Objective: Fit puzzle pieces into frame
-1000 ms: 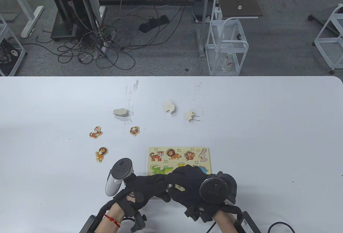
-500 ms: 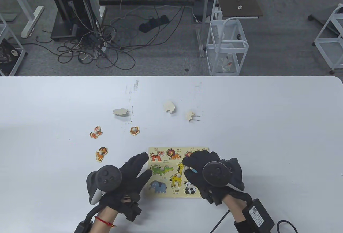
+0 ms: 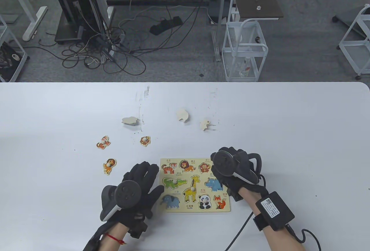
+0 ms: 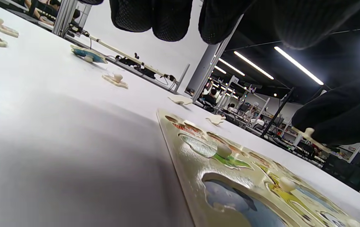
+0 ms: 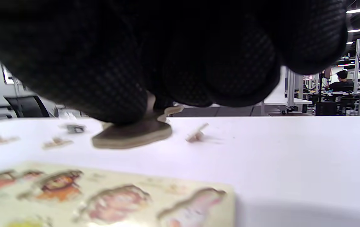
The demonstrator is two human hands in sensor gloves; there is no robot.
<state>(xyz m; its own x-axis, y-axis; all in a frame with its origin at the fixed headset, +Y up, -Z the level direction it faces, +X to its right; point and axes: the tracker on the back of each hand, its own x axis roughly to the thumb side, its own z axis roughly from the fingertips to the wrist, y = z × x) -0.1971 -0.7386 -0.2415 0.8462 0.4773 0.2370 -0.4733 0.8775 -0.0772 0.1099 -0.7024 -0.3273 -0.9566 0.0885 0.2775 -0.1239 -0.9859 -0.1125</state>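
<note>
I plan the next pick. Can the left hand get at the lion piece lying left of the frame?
Probably yes: the left hand rests open beside the frame, and the lion piece lies apart on bare table, with nothing between.

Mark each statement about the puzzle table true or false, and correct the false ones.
1. The right hand grips a puzzle piece. True.
2. The lion piece sits in the frame. False: it lies on the table, left of the frame.
3. Three pale face-down pieces lie beyond the frame. True.
4. The left hand holds a piece. False: it holds nothing, fingers spread beside the frame's left edge.
</note>
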